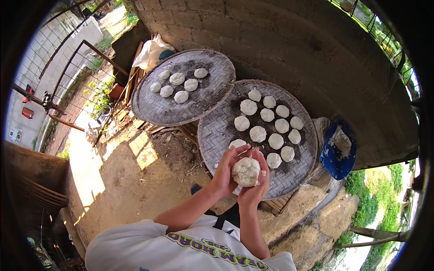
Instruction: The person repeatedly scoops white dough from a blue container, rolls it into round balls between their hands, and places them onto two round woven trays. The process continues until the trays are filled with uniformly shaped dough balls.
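A round, lumpy white dough ball [245, 172] sits cupped between my two hands, over the near edge of the larger woven tray [212, 131]. My left hand [223, 175] curves around its left side, and my right hand [256, 186] wraps the right side, with bits of dough stuck to the fingers. On that tray, beyond my hands, lie several similar white dough balls [258, 134], spaced apart over a dark floury patch. One ball [237, 143] is partly hidden behind my fingers.
A second round woven tray [149, 106] at the far left holds several smaller dough balls [177, 79]. A blue basin [346, 165] with white mash stands right of the larger tray. Behind rises a block wall [289, 40]; a white sack [153, 53] leans there.
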Action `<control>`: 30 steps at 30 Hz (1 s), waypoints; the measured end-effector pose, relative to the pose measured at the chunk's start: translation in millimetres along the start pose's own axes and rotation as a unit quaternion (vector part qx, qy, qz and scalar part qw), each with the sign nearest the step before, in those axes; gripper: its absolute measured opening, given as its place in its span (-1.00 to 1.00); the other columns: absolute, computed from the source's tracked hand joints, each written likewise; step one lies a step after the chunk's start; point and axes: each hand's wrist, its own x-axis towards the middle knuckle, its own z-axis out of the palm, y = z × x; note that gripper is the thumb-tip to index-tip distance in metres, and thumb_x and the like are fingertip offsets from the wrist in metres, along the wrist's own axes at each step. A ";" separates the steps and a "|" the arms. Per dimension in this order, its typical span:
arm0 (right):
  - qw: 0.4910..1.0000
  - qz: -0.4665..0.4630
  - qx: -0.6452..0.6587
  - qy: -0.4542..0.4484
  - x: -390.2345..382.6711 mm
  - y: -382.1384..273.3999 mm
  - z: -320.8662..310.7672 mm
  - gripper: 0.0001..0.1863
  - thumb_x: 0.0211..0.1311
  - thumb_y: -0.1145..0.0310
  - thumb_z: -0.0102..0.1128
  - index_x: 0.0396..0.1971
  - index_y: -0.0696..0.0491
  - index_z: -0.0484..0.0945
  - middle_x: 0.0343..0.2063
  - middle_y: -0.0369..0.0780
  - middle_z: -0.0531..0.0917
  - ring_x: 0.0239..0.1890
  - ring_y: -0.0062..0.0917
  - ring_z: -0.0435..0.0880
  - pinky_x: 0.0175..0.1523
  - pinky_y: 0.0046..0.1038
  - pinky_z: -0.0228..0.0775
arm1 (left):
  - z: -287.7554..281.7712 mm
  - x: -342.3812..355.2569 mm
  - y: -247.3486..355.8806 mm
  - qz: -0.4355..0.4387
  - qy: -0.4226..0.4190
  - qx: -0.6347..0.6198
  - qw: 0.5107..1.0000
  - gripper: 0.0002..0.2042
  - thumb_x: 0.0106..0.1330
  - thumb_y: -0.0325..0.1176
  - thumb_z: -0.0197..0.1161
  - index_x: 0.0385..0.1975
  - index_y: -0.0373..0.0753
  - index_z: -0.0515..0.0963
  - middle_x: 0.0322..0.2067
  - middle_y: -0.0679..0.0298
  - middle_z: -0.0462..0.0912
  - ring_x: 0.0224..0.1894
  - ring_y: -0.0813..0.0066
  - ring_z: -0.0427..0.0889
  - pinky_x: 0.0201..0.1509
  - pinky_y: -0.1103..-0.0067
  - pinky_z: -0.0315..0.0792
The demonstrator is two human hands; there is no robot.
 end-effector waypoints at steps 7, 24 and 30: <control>0.970 0.221 0.100 0.026 -42.4 39.7 131.6 -0.51 0.54 0.15 -0.13 0.18 0.27 0.41 0.12 -0.03 0.55 0.14 -0.34 0.58 0.18 -0.28 0.53 | -21.5 -71.3 116.2 0.259 0.090 0.229 0.934 -0.51 0.53 -0.07 0.03 0.30 -0.26 0.32 0.42 0.08 0.31 0.45 0.33 0.30 0.37 0.41 0.34; 0.994 0.058 0.036 -0.089 5.4 101.4 233.5 -0.44 0.56 0.06 -0.13 0.33 0.17 0.26 0.22 -0.06 0.47 0.30 -0.28 0.47 0.39 -0.25 0.33 | -42.0 -11.3 243.7 0.244 -0.067 0.070 0.965 -0.45 0.53 0.06 -0.01 0.27 -0.27 0.40 0.36 0.04 0.39 0.46 0.27 0.29 0.45 0.32 0.25; 0.961 0.272 0.044 -0.012 84.9 115.9 263.9 -0.55 0.48 0.12 -0.05 0.17 0.12 0.41 0.13 -0.08 0.55 0.24 -0.31 0.53 0.37 -0.24 0.36 | -47.3 46.4 288.0 0.234 0.025 0.266 0.935 -0.50 0.54 0.00 0.01 0.22 -0.30 0.41 0.28 0.12 0.48 0.33 0.37 0.43 0.37 0.41 0.31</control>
